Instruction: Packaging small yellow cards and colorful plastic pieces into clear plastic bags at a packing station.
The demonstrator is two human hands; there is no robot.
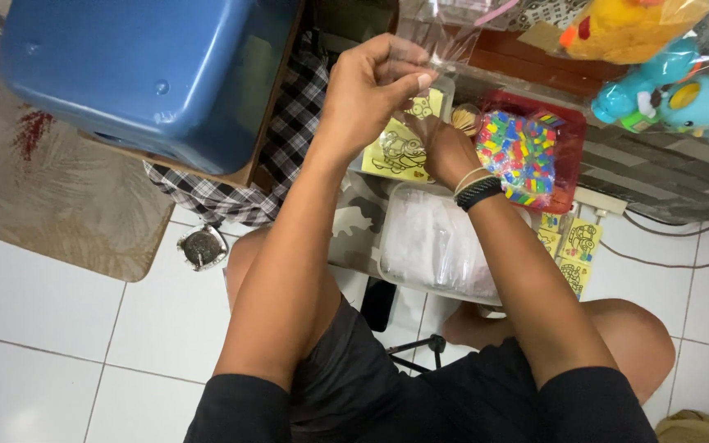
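Looking down from the head camera, the left hand [371, 90] is seen at about 12 o'clock, its thumb and fingers pinched closed on the upper edge of a clear plastic bag [445, 33]. The right hand [445, 148] is held just below it, toward 1 o'clock, partly hidden behind the left; its fingers seem curled around a yellow picture card [400, 148], but how tightly cannot be told. A black wristband [479, 193] is worn on the right wrist. Under the forearms, near the centre, a clear lidded container [432, 246] is rested on the lap. At 2 o'clock a red tray of coloured blocks [523, 156] is placed, and more yellow cards [572, 246] are lying at 3 o'clock. A blue plastic tub [149, 74] is standing at 10 o'clock.

As a judgement, the bag mouth should be kept well open by the pinch, and the card should be guided straight, so that its corners are not caught on the film.
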